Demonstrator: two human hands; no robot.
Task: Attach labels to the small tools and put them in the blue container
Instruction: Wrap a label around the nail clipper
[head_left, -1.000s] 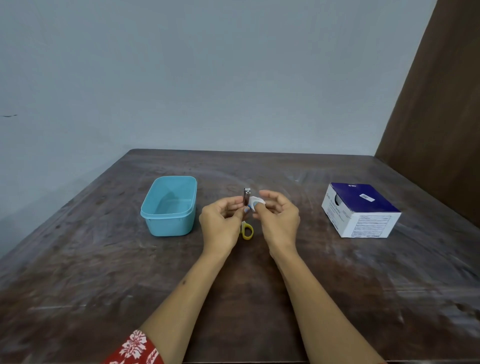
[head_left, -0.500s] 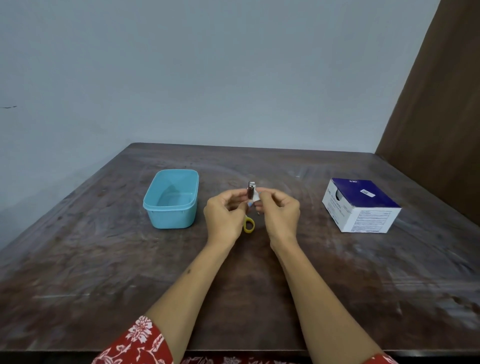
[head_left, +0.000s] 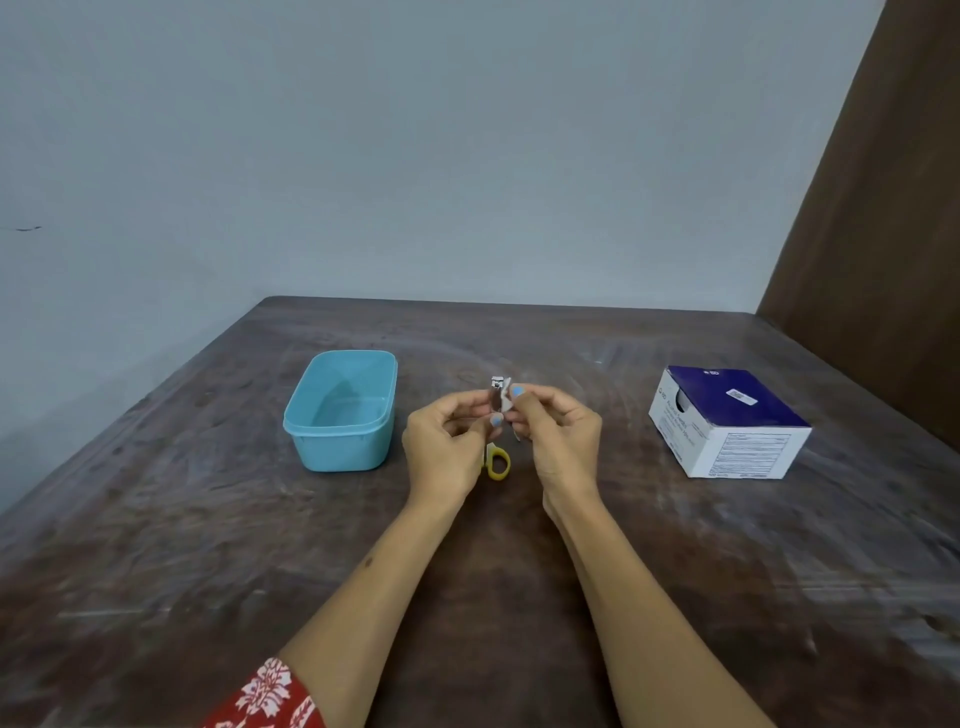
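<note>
Above the table's (head_left: 208, 519) middle, the left hand (head_left: 447, 441) pinches the nail clipper (head_left: 496, 397) while the right hand (head_left: 558, 431) pinches a white label (head_left: 506, 395); the label may crease or stick crooked.

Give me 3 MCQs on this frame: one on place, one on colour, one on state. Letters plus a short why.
1. Where is the blue container relative to the hands?
A. On the person's left side of them
B. On the person's right side of them
C. Under the boxed carton

2. What colour is the scissors handle showing between the wrists?
A. Red
B. Yellow
C. Black

3. What is inside the blue container?
A. Two labelled tools
B. The scissors
C. Nothing that shows

Key: 1 A, it sits on the table beyond the left hand, while the white and navy box lies past the right hand. 2 B, the loop is yellow. 3 C, its bottom shows bare; the metal nail clipper is held by both hands, with a white label against it.
</note>
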